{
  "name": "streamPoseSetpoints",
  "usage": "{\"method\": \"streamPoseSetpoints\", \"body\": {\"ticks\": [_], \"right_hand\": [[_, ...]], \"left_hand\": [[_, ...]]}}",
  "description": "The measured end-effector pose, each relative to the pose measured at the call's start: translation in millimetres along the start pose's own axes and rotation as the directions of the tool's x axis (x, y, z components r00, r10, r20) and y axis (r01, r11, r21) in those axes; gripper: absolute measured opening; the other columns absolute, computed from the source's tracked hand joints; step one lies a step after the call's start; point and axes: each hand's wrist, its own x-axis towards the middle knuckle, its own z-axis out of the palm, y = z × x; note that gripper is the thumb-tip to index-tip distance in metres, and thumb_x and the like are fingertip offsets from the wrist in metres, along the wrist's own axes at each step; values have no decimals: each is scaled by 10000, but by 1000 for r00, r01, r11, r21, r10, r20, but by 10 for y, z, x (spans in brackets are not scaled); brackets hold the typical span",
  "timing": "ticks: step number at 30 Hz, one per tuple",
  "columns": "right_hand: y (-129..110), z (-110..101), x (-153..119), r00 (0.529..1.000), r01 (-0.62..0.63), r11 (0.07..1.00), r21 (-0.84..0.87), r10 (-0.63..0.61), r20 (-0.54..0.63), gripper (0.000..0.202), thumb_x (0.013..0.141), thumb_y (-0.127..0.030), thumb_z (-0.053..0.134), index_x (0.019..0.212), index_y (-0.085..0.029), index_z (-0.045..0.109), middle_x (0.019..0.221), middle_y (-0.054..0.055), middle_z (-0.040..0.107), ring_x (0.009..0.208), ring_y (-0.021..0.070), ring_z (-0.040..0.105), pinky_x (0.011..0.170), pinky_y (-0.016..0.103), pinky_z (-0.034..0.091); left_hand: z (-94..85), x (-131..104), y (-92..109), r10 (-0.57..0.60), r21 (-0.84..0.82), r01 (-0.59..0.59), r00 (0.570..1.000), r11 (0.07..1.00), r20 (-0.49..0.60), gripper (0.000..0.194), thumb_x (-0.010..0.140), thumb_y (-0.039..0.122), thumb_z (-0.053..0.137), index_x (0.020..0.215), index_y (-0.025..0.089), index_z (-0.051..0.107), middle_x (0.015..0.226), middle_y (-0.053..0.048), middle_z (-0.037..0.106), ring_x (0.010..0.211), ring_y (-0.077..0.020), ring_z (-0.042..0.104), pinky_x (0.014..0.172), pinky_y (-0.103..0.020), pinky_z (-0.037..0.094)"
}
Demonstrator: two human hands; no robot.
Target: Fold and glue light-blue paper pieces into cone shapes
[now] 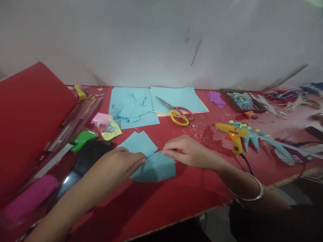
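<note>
Glossy black slab (92,151) at left, then the left hand (123,163), pinching the upper edge of the nearest blue paper (158,169)! It's between both hands, right hand (188,151) pinching too; yellow glue gun (236,138) lies farther right.

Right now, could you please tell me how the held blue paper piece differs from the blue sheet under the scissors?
The blue paper piece is smaller than the blue sheet. The left hand and right hand hold the piece by its far edge, while the sheet lies flat, the scissors partly on it. The piece looks darker and shaded; the sheet looks paler. Both are blue paper.
</note>
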Motion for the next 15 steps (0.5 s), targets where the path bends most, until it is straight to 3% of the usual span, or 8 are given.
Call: {"method": "streamPoseSetpoints", "body": {"ticks": [3,7,10,13,15], "right_hand": [[-58,73,54,984,102,949,-297,-140,-108,197,875,-210,449,773,-152,608,763,39,577,717,128,484,719,270,345],[-94,233,113,918,209,836,-507,-347,-193,229,778,-111,421,612,-165,570,563,-17,532,550,99,397,730,269,353],[-41,304,119,888,202,835,-511,-377,-265,232,732,-99,404,561,-180,538,483,-48,492,477,84,329,663,236,354],[70,289,81,887,178,892,-416,-328,-325,205,707,-104,418,542,-184,509,481,-55,495,470,72,341,651,222,360],[152,243,36,894,154,929,-338,-277,-354,182,693,-97,429,545,-182,491,493,-57,500,479,68,363,633,216,360]], "left_hand": [[20,35,62,-43,230,16,993,973,113,292,744,15,350,677,198,568,527,-1,550,484,-159,475,467,-262,267],[18,69,153,-42,274,-4,986,962,162,254,771,75,388,725,195,607,503,-10,511,461,-162,432,439,-266,199],[8,70,171,-56,250,17,987,968,150,249,759,86,393,730,200,612,486,-3,484,454,-155,415,435,-259,187],[-7,22,111,-74,183,49,988,982,133,243,754,99,383,670,208,583,462,6,467,456,-152,445,434,-243,203],[-16,-38,38,-102,46,100,994,994,40,250,792,173,385,610,208,554,437,16,455,447,-142,461,439,-227,246]]}}
